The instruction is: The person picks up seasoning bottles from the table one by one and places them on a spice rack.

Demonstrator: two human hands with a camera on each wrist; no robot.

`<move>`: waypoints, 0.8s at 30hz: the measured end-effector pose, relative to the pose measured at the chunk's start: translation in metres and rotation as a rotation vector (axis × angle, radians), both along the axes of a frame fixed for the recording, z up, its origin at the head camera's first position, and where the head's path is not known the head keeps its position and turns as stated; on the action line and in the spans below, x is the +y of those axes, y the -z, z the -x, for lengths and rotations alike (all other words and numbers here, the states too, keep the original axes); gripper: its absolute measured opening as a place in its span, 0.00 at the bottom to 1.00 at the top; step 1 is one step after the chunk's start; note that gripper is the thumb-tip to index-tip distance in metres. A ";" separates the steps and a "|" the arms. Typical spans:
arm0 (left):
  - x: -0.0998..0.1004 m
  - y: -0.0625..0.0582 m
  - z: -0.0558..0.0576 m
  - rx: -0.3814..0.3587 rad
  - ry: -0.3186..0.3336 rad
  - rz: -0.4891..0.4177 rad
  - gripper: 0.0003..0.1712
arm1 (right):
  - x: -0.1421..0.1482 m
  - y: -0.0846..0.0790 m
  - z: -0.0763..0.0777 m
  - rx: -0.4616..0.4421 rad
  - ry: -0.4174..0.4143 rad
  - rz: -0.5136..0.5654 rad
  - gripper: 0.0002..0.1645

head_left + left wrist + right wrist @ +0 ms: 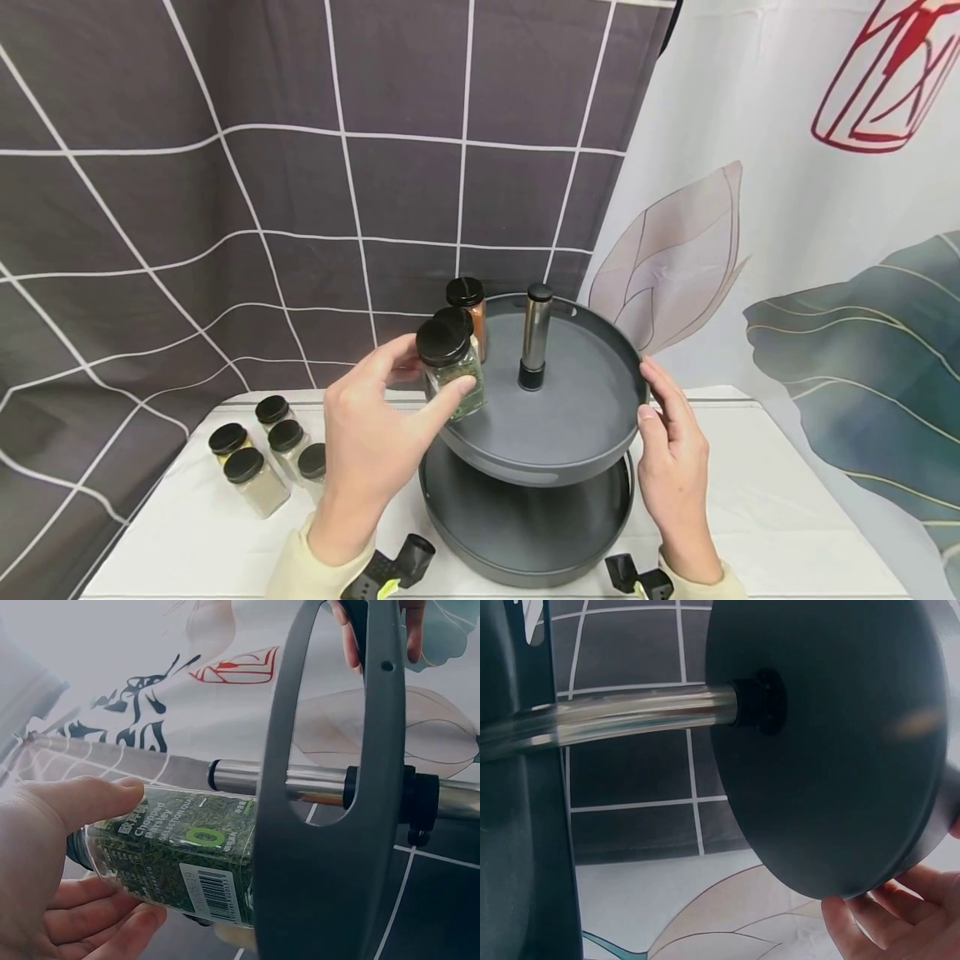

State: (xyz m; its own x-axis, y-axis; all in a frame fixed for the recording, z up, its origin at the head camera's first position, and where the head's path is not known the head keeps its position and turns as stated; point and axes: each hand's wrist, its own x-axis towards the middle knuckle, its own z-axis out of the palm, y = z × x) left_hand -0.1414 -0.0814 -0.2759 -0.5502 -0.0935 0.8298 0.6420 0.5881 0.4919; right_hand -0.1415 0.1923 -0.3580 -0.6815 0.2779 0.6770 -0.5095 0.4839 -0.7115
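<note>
My left hand (382, 425) holds a square glass jar of chopped parsley (187, 847) with a black lid, thumb on one side and fingers on the other. The jar is at the left edge of the upper tier of a dark grey two-tier tray (570, 425); in the left wrist view its base meets the tray's rim. Behind it on that tier stand a jar with orange-brown contents (478, 321) and another black-lidded jar (456, 317), mostly hidden. My right hand (675, 458) grips the upper tier's right rim with its fingertips.
A steel post with a black cap (536, 333) rises from the upper tier's middle. Below is the wider lower tier (525, 525). Several black-lidded spice jars (262, 483) stand on the white table (780, 508) at the left. A dark grid-patterned curtain (300, 183) hangs behind.
</note>
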 end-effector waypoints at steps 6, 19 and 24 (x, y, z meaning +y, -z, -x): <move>0.004 0.004 0.004 -0.007 0.001 -0.016 0.28 | -0.001 -0.001 0.000 0.006 -0.001 -0.001 0.23; 0.015 0.014 0.008 -0.044 0.020 0.003 0.29 | 0.001 0.000 0.000 0.010 -0.002 0.003 0.23; 0.018 0.018 0.008 -0.057 0.011 0.019 0.29 | 0.001 0.001 0.001 0.014 -0.009 0.003 0.23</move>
